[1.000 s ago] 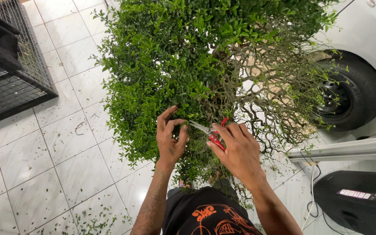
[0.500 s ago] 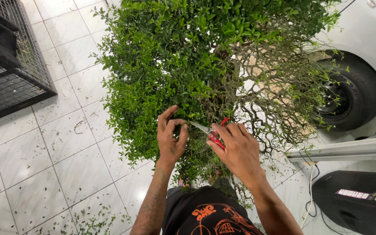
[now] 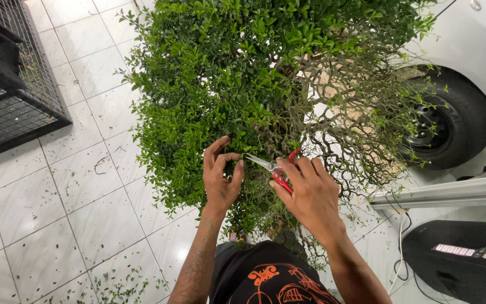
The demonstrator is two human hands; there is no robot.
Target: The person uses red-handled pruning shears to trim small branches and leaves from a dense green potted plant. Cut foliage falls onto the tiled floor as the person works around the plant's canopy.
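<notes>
Floor: white tiles (image 3: pixel 57 208), strewn with small green clippings (image 3: pixel 122 284) near the person's feet.
Surroundings: black wire cage (image 3: pixel 7 95) at upper left; car wheel (image 3: pixel 451 126) at upper right; black box (image 3: pixel 462 259) with a cable at lower right.
Change: almost none over the last second — both hands sit at the same spot on the bush, so the cut looks still in hand, not finished.
Left hand (image 3: pixel 220 177): fingers curled narrow, pinching a twig or leaf tuft just left of the blades.
Right hand (image 3: pixel 307 191): closed round the red handles of the shears (image 3: pixel 271 167).
Shears: silver blades point left toward the left fingertips; whether they are parted or closed — I cannot tell.
Bush (image 3: pixel 220 84): right in front of the person, filling the middle of the view.
Look: dense small green leaves on the left; right side thinned to bare, tangled brown twigs (image 3: pixel 361 129).
</notes>
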